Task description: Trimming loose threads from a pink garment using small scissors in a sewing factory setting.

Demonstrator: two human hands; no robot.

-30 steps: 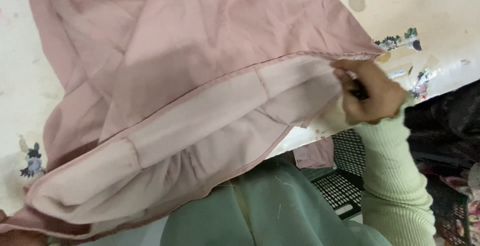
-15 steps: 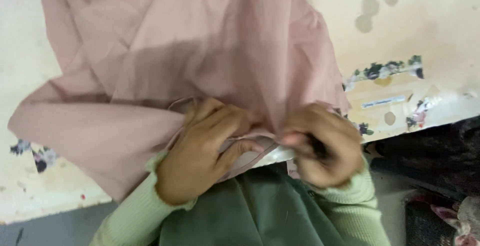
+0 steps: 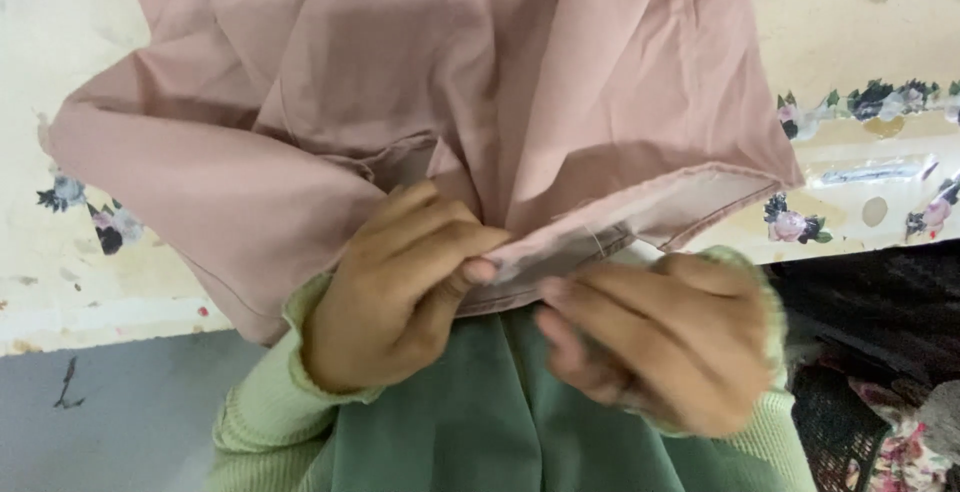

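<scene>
A: Biggest thing first. Pink cloth (image 3: 430,102) heaped on the desk (image 3: 60,72), its hemmed edge hanging off the near side toward the green skirt (image 3: 470,422).

B: Hands?

A: Left hand (image 3: 400,292) is curled tight, thumb and fingers (image 3: 440,242) pinching the hem (image 3: 560,252) of the pink cloth. Right hand (image 3: 650,342) sits just right of that pinch, fingers bent in under the hem; it's blurred, so I can't tell if it truly grips or what it might hold.

B: How to do this step well?

A: My read: keep the hem flat between both pinches, hold it taut, don't let the cloth bulk above drag it off the desk.

B: Labels, signs?

A: No package. A strip of flower print (image 3: 870,102) runs along the desk right of the pink cloth, with a clear shiny tape patch (image 3: 870,172) below it. More flower print (image 3: 85,212) left of the cloth. Text unreadable.
</scene>
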